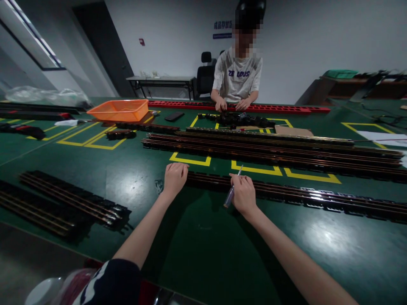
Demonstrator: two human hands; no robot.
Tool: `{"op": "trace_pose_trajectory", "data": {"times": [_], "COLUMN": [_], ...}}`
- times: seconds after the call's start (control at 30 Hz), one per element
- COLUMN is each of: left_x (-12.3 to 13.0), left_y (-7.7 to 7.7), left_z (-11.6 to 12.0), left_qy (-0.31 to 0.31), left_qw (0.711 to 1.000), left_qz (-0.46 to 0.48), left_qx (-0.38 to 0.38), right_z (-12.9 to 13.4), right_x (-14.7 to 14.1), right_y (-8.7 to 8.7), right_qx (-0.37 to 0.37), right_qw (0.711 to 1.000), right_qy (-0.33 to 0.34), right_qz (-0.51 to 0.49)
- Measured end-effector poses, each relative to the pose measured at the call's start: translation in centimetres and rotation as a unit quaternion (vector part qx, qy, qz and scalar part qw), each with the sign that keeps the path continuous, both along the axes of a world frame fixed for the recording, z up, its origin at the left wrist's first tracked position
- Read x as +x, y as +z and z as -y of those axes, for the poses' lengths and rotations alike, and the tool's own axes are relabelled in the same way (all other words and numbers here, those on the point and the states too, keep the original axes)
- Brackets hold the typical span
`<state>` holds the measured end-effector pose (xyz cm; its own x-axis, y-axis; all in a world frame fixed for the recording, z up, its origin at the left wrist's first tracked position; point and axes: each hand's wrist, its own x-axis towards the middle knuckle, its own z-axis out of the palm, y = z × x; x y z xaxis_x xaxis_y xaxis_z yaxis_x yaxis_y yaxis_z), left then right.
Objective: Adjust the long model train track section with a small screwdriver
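Note:
A long black rail strip (286, 192) with copper-coloured lines along it lies across the green table. My left hand (174, 180) is closed at its left end, fingers curled over the tip; the fingertips are partly hidden. Over the same strip, further right, my right hand (244, 192) grips a screwdriver (229, 196) with a see-through handle. Its thin metal shaft points up and away from me. A small dark packet or scrap (159, 185) sits just left of my left hand.
Beyond the strip lies a bundle of similar rails (254, 150); shorter rails (73, 197) rest at left. An orange basket (119, 111), a dark phone (174, 116) and a red rail (286, 109) are further back. A co-worker (238, 76) handles black parts (235, 120) across the table.

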<state>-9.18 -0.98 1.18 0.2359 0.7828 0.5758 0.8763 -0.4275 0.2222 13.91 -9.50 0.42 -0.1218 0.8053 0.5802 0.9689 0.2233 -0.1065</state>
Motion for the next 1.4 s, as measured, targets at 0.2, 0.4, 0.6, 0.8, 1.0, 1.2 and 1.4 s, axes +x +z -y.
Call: {"op": "trace_pose_trajectory", "data": {"times": [0.2,0.4,0.6,0.8,1.0,1.2,1.4], "left_x": [-0.5,-0.4,-0.3,-0.3,-0.4,-0.4,-0.6], "left_y": [-0.6,-0.5,-0.3,-0.3,0.0,-0.2,-0.5], "left_z": [-0.1,0.5,0.6,0.7,0.9,0.5,0.2], "left_qy": [0.013,0.007,0.003,0.004,0.015,0.001,-0.069], "left_qw": [1.0,0.999,0.998,0.996,0.991,0.985,0.973], "left_qz": [-0.017,0.015,0.03,0.046,0.089,0.117,0.157], "left_qx": [-0.022,-0.042,-0.063,-0.079,-0.098,-0.127,-0.158], "right_z": [0.1,0.1,0.0,0.0,0.1,0.2,0.2], "right_x": [0.4,0.1,0.3,-0.1,0.4,1.2,1.1], "right_y": [-0.2,-0.2,-0.3,0.0,-0.2,-0.2,0.3], "right_qx": [0.02,0.014,0.02,0.017,0.021,0.034,0.028], "right_qw": [1.0,1.0,0.999,0.999,0.999,0.998,0.998], "right_qy": [0.021,0.015,0.004,-0.004,0.016,0.032,0.04], "right_qz": [0.0,0.021,0.04,0.042,0.024,0.029,0.041]}}
